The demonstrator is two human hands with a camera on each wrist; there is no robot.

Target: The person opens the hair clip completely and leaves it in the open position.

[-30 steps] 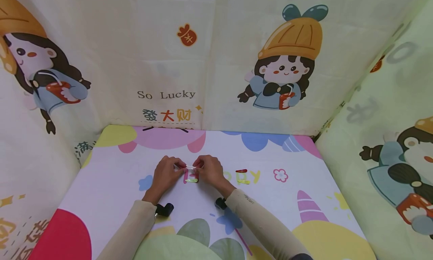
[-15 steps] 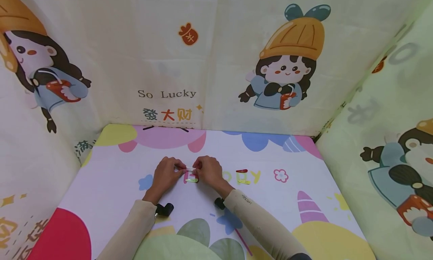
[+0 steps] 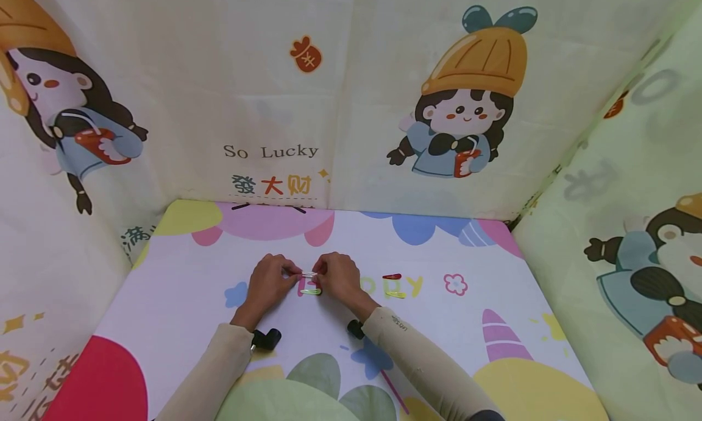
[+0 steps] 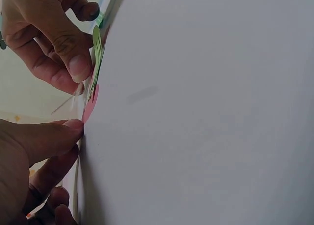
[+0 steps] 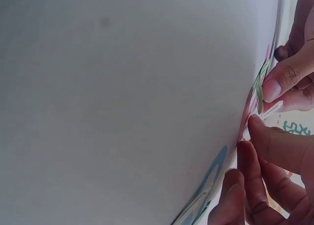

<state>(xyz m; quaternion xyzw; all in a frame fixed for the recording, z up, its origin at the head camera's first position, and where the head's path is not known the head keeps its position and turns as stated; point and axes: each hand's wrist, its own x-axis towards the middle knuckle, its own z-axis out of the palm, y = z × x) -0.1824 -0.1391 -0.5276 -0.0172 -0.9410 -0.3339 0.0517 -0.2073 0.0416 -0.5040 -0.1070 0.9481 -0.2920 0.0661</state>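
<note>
Both grips are nearly closed: the left hand point(image 3: 271, 281) pinches one end of a slim white piece point(image 3: 309, 273) between thumb and fingertips, and the right hand point(image 3: 339, 278) pinches the other end. That white piece (it may be a hair clip, though the fingers cover much of it) lies crosswise between the hands, above a printed pink letter near the middle of the table point(image 3: 181, 305). Just on the person's side of it rest slim green pieces point(image 3: 311, 292), seen close beside the fingers in both wrist views. Beyond the right hand, to the person's right, a small red clip point(image 3: 392, 276) sits on the printed lettering, with yellow-green pieces point(image 3: 395, 295) nearer the person, apart from it. Beige sleeves point(image 3: 211, 369) cover both forearms, and a black wrist camera point(image 3: 267, 339) shows by the left wrist. Behind the table hangs a cream backdrop point(image 3: 367, 122) printed with cartoon figures and the words "So Lucky".
</note>
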